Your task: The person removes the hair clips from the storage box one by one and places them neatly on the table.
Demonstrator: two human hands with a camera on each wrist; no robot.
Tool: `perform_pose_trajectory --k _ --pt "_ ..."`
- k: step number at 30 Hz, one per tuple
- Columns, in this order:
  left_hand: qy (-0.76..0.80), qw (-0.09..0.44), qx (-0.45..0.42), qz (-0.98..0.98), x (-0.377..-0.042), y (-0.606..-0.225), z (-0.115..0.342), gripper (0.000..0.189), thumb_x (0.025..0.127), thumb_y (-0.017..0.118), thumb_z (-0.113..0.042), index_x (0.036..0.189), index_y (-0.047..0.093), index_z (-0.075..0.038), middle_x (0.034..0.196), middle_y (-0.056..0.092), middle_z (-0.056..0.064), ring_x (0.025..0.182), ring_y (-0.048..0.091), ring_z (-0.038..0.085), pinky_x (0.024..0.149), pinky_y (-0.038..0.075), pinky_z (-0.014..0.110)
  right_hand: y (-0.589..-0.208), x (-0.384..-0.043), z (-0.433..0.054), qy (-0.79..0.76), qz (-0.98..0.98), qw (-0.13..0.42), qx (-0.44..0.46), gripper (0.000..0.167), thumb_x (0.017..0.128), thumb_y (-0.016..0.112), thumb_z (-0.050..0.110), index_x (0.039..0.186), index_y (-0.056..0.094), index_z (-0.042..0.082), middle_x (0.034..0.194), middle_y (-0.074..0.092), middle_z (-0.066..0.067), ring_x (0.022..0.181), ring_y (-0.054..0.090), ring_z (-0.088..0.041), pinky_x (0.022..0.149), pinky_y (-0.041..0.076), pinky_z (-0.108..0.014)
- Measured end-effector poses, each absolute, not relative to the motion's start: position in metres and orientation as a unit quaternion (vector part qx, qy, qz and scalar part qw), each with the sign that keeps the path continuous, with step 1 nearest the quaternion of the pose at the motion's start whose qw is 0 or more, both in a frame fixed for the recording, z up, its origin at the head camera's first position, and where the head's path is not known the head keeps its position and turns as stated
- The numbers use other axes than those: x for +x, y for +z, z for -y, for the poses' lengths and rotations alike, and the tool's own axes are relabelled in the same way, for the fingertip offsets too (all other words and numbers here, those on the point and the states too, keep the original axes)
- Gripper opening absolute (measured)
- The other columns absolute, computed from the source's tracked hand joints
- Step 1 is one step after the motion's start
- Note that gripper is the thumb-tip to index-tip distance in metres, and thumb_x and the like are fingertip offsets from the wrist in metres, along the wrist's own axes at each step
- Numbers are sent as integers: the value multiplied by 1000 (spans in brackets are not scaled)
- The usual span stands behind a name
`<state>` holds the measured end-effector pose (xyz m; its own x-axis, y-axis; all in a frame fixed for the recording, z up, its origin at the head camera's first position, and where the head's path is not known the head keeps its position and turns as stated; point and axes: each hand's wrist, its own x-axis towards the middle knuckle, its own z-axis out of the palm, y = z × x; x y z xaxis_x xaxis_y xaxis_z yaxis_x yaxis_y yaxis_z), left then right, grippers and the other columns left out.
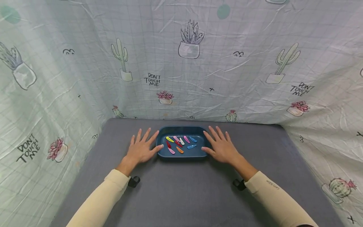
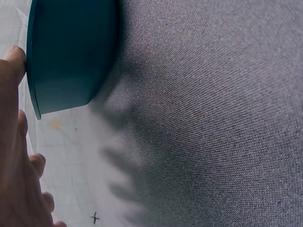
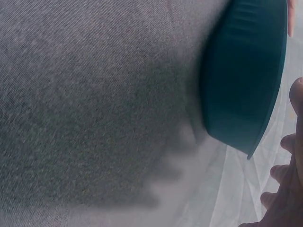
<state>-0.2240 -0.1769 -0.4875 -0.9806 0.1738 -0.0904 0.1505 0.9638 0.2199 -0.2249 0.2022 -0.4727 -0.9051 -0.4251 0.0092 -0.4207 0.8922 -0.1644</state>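
A dark teal tray [image 1: 181, 155] lies on the grey cloth, holding several snap hair clips, among them a yellow clip [image 1: 169, 139], an orange clip [image 1: 180, 150] and a blue clip [image 1: 192, 146]. At the tray's left end my left hand [image 1: 141, 150] is spread with straight fingers, its thumb over the rim. My right hand [image 1: 223, 150] spreads likewise at the right end, thumb at the rim. Neither hand grips a clip. In the left wrist view the thumb is beside the tray's wall [image 2: 71, 56]; the right wrist view shows the tray's outer side [image 3: 241, 75] near the right fingers.
A grey cloth [image 1: 181, 192] covers the table. A pale curtain [image 1: 198, 72] printed with potted cacti and lettering hangs behind the table and along both sides. Each wrist wears a dark strap, such as the left strap [image 1: 134, 182].
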Motion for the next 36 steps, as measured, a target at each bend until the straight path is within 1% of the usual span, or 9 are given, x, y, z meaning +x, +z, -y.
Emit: perform_pose_trajectory --k 4,7,10,18,21,26,32,34,36 --pt "116 57 92 -987 -223 -488 176 85 99 40 -76 168 17 -33 176 11 13 161 0 50 127 5 74 -474 -224 -199 -85 -972 16 -218 81 104 45 66 168 22 23 177 10 -10 164 6 -41 126 11 -75" --pt "124 58 99 -986 -224 -489 175 84 99 40 -76 168 18 -33 176 12 14 161 1 51 126 7 74 -473 -224 -196 -82 -973 21 -216 80 104 46 65 168 20 25 177 9 -9 164 5 -39 127 11 -73" --pt "129 60 103 -984 -226 -491 174 85 100 39 -76 168 17 -31 176 13 15 160 3 53 126 8 75 -474 -224 -194 -79 -973 21 -216 80 104 46 65 169 20 26 177 9 -9 164 5 -40 126 12 -73" --pt "164 81 105 -977 -228 -495 177 86 100 40 -75 169 17 -30 176 13 14 160 3 52 126 10 74 -475 -224 -188 -89 -970 14 -228 79 104 46 64 168 21 26 177 10 -8 164 7 -39 127 13 -72" --pt "193 88 111 -971 -230 -496 179 84 100 41 -74 169 17 -31 176 13 12 160 4 53 123 13 78 -477 -225 -188 -91 -969 11 -231 79 104 46 63 168 22 25 177 11 -8 164 7 -39 127 13 -72" --pt "252 106 120 -955 -231 -499 181 82 102 44 -70 169 17 -31 177 13 8 161 3 50 119 14 82 -478 -225 -187 -93 -968 13 -232 78 105 46 63 168 21 25 177 11 -9 164 6 -39 127 14 -71" --pt "306 122 114 -937 -232 -501 183 81 103 50 -63 169 15 -32 176 16 7 163 6 45 122 13 78 -475 -225 -182 -98 -967 11 -235 79 104 47 64 168 23 24 177 13 -9 164 8 -39 128 15 -70" --pt "319 132 107 -932 -232 -502 183 81 102 52 -62 169 15 -34 176 17 6 163 6 42 123 13 77 -475 -225 -181 -99 -967 15 -233 79 104 47 64 168 23 25 177 13 -9 164 8 -38 129 14 -68" --pt "332 140 106 -927 -233 -503 184 80 103 52 -60 169 14 -34 176 16 8 163 8 43 123 14 77 -475 -225 -179 -103 -966 16 -235 79 104 47 64 168 24 24 177 14 -9 164 8 -38 129 14 -68"
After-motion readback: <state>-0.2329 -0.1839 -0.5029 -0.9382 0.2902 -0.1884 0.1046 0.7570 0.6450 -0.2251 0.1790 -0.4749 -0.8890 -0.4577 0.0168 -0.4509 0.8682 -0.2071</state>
